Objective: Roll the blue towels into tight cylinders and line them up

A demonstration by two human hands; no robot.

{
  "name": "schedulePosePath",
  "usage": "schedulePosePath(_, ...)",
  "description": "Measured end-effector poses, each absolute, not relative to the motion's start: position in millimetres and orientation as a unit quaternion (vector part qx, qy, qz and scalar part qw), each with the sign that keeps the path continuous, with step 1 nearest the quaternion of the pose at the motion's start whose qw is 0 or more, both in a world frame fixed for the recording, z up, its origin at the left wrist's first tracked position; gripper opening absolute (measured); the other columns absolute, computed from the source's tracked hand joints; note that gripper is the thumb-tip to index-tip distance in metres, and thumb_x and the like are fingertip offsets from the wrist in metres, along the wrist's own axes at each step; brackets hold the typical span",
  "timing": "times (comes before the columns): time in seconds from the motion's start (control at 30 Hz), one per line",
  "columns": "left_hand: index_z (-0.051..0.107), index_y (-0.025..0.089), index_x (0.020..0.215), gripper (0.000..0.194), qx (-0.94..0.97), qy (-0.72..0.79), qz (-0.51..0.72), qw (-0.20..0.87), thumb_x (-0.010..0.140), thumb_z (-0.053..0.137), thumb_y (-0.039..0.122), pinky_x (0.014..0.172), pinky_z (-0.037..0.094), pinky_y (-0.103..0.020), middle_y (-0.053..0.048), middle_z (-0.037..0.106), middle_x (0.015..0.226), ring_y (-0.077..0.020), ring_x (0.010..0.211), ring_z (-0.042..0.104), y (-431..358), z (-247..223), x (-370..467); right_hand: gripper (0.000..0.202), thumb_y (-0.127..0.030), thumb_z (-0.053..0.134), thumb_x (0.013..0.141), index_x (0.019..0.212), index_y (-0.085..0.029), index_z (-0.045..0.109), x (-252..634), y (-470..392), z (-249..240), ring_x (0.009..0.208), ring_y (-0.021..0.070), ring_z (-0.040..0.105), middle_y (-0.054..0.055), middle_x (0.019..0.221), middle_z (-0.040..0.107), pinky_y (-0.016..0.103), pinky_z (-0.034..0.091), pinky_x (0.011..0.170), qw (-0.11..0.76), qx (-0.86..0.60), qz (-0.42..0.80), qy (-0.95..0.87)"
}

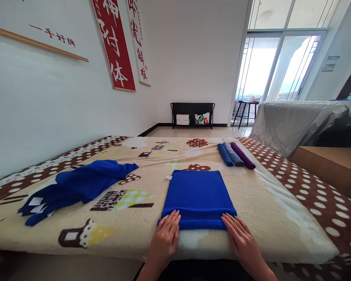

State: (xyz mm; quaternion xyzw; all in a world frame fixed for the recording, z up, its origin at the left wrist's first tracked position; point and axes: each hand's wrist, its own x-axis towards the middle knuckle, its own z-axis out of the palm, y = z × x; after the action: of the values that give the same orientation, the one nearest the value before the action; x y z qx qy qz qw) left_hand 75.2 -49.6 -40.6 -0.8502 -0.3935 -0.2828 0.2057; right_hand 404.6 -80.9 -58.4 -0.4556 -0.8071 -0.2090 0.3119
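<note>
A folded blue cloth (197, 191) lies flat as a near-square in front of me, with a small white tag at its far left corner. Its near edge is turned over into a narrow band. My left hand (166, 232) rests on the left end of that band, fingers stretched out and close together. On the right end lies my right hand (241, 230), its fingers also extended over the fabric. The fingertips touch the cloth from above; my thumbs are partly hidden. To the left, a crumpled blue cloth (87, 179) with white labels lies loosely.
The bed-like surface has a patterned cream blanket (128, 234) with brown dotted borders. Three rolled cloths (234, 154), blue, grey-blue and purple, lie at the far right. Beyond are a cardboard box (327, 160), a plastic-covered object (304, 117) and a black rack (192, 114).
</note>
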Motion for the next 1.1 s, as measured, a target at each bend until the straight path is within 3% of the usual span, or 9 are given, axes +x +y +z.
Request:
schedulePosePath(0.17, 0.056, 0.017, 0.135, 0.043, -0.766, -0.516, -0.288, 0.252, 0.093, 0.047, 0.019, 0.116, 0.022, -0.063, -0.012, 0.058, 0.140, -0.0320, 0.131, 0.053, -54.4, -40.5, 75.6, 0.046, -0.026, 0.052, 0.093, 0.138, -0.017, 0.051, 399.5, -88.9, -59.3, 0.131, 0.0267, 0.051, 0.008, 0.138, 0.058, 0.055, 0.015, 0.122, 0.295, -0.517, -0.269, -0.757)
schedulePosePath(0.4, 0.044, 0.017, 0.146, 0.048, -0.867, -0.402, -0.223, 0.193, 0.098, 0.041, 0.024, 0.108, 0.046, -0.040, -0.007, 0.046, 0.151, -0.0209, 0.138, 0.046, -58.4, -24.6, 152.6, 0.050, -0.019, 0.042, 0.095, 0.145, -0.016, 0.044, 326.4, -80.1, -29.1, 0.138, 0.0178, 0.044, 0.004, 0.148, 0.047, 0.036, 0.041, 0.111, 0.241, -0.442, -0.185, -0.844)
schedulePosePath(0.6, 0.049, 0.022, 0.143, 0.046, -0.821, -0.479, -0.238, 0.197, 0.098, 0.046, 0.032, 0.101, 0.047, -0.045, -0.009, 0.052, 0.146, -0.0260, 0.131, 0.053, -45.1, -33.8, 94.8, 0.049, -0.039, 0.045, 0.100, 0.143, -0.017, 0.047, 378.2, -68.9, -44.6, 0.132, 0.0233, 0.051, 0.008, 0.143, 0.053, 0.043, 0.044, 0.105, 0.259, -0.539, -0.213, -0.772)
schedulePosePath(0.67, 0.050, 0.023, 0.142, 0.046, -0.799, -0.513, -0.239, 0.201, 0.098, 0.047, 0.033, 0.106, 0.041, -0.050, -0.010, 0.052, 0.146, -0.0273, 0.131, 0.053, -41.5, -36.1, 72.1, 0.048, -0.040, 0.044, 0.100, 0.141, -0.016, 0.049, 398.8, -68.2, -55.0, 0.130, 0.0247, 0.052, 0.009, 0.141, 0.055, 0.046, 0.042, 0.106, 0.264, -0.555, -0.233, -0.754)
schedulePosePath(0.83, 0.060, 0.021, 0.133, 0.040, -0.789, -0.528, -0.225, 0.221, 0.097, 0.042, 0.024, 0.115, 0.009, -0.069, -0.013, 0.052, 0.145, -0.0321, 0.134, 0.050, -39.7, -30.2, 71.4, 0.040, -0.024, 0.044, 0.097, 0.131, -0.010, 0.059, 401.1, -68.6, -62.6, 0.131, 0.0311, 0.051, 0.016, 0.135, 0.058, 0.056, 0.030, 0.113, 0.263, -0.573, -0.255, -0.732)
schedulePosePath(0.9, 0.058, 0.019, 0.135, 0.048, -0.812, -0.504, -0.218, 0.195, 0.093, 0.038, 0.013, 0.117, 0.015, -0.063, -0.012, 0.051, 0.146, -0.0288, 0.135, 0.048, -39.2, -26.4, 92.9, 0.043, -0.012, 0.041, 0.091, 0.129, -0.009, 0.061, 382.4, -67.3, -57.9, 0.133, 0.0296, 0.049, 0.015, 0.136, 0.057, 0.053, 0.029, 0.114, 0.274, -0.570, -0.234, -0.739)
schedulePosePath(0.97, 0.050, 0.019, 0.142, 0.056, -0.846, -0.468, -0.210, 0.149, 0.090, 0.035, 0.007, 0.117, 0.029, -0.048, -0.007, 0.052, 0.146, -0.0215, 0.135, 0.049, -38.9, -23.4, 119.2, 0.052, -0.004, 0.038, 0.085, 0.130, -0.012, 0.060, 359.0, -65.3, -50.6, 0.133, 0.0232, 0.049, 0.009, 0.138, 0.057, 0.044, 0.034, 0.114, 0.275, -0.540, -0.190, -0.772)
schedulePosePath(1.03, 0.044, 0.020, 0.146, 0.055, -0.868, -0.438, -0.202, 0.115, 0.093, 0.036, 0.011, 0.112, 0.038, -0.036, -0.002, 0.053, 0.146, -0.0160, 0.135, 0.049, -39.1, -21.0, 142.4, 0.057, -0.003, 0.037, 0.084, 0.135, -0.016, 0.056, 337.9, -63.3, -42.5, 0.133, 0.0175, 0.049, 0.003, 0.141, 0.055, 0.037, 0.037, 0.113, 0.259, -0.507, -0.139, -0.811)
schedulePosePath(1.1, 0.043, 0.022, 0.147, 0.050, -0.874, -0.430, -0.199, 0.109, 0.098, 0.037, 0.022, 0.110, 0.042, -0.035, 0.000, 0.050, 0.148, -0.0159, 0.136, 0.048, -39.3, -19.2, 155.8, 0.053, -0.009, 0.038, 0.090, 0.141, -0.017, 0.051, 325.5, -61.3, -35.3, 0.135, 0.0167, 0.047, 0.002, 0.145, 0.050, 0.037, 0.038, 0.113, 0.241, -0.497, -0.104, -0.827)
